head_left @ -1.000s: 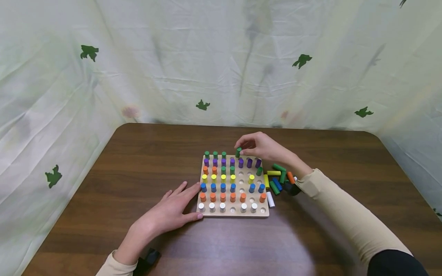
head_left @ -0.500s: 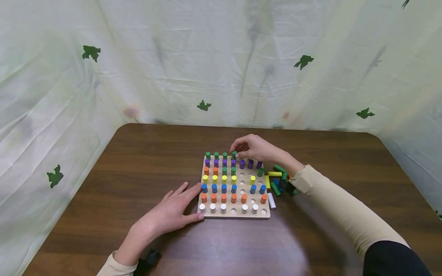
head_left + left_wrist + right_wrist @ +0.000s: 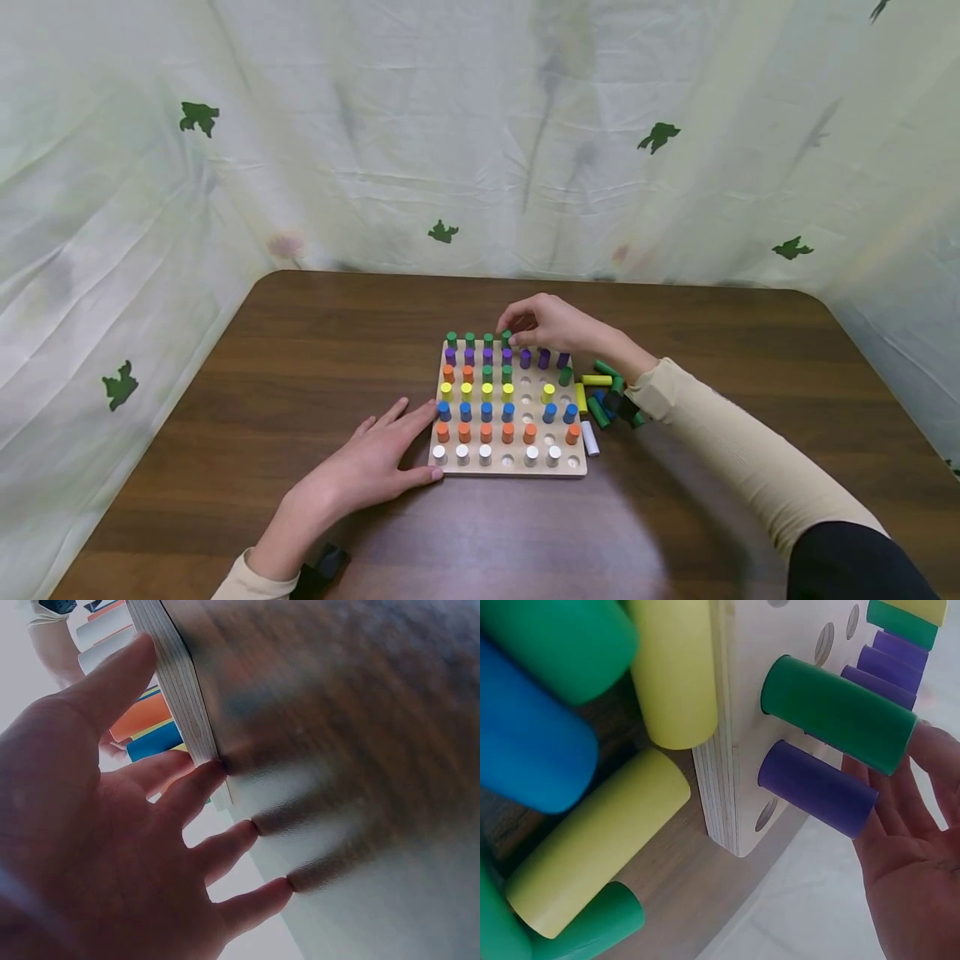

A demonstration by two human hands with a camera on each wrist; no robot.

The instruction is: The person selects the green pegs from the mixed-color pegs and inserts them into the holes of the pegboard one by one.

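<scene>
A wooden pegboard [image 3: 491, 472] on the table bears rows of upright coloured pegs. My right hand [image 3: 553, 323] reaches over its back right part and pinches a green peg [image 3: 506, 337] between thumb and fingertips, in line with the back row's other green pegs. In the right wrist view that peg is hidden; a purple peg [image 3: 817, 789] and another green peg [image 3: 836, 712] stand before the hand. My left hand [image 3: 367, 458] lies with spread, straight fingers along the board's left side. Its thumb touches the board's near left corner, and other fingertips rest on the tabletop in the left wrist view.
Loose pegs lie against the board's right side: a white peg [image 3: 590, 438], yellow pegs [image 3: 597, 380] and several green and blue ones, partly hidden by the right wrist's camera. Several board holes [image 3: 507, 460] are bare. The brown table [image 3: 337, 325] meets a pale curtain [image 3: 480, 125] at the back.
My right hand has carried the green peg slightly left and down, from above the board into the back row. The left hand stays put.
</scene>
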